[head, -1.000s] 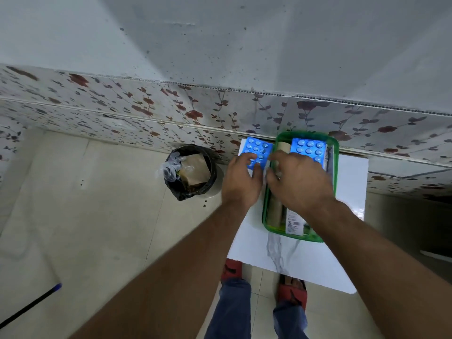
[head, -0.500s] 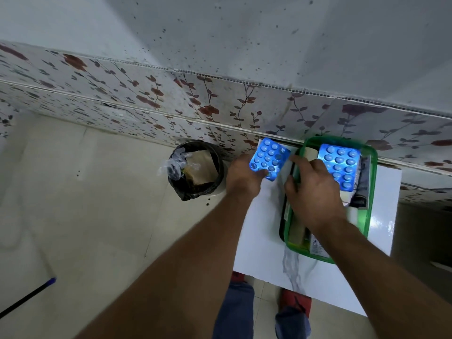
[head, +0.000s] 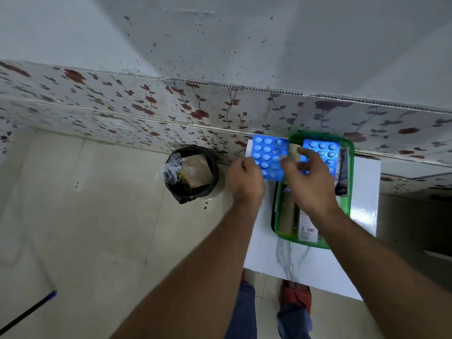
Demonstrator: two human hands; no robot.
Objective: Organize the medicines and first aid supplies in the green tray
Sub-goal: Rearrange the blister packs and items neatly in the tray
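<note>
Left hand (head: 245, 178) fingers still grasp blue blister pack (head: 269, 156); released right hand (head: 309, 183) has reached across to it, over green tray (head: 351, 167).

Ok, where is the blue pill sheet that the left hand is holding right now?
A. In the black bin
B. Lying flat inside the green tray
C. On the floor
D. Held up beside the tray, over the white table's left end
D: the left hand pinches the blue pill sheet by its near edge, left of the green tray, while a second sheet sits in the tray.
</note>
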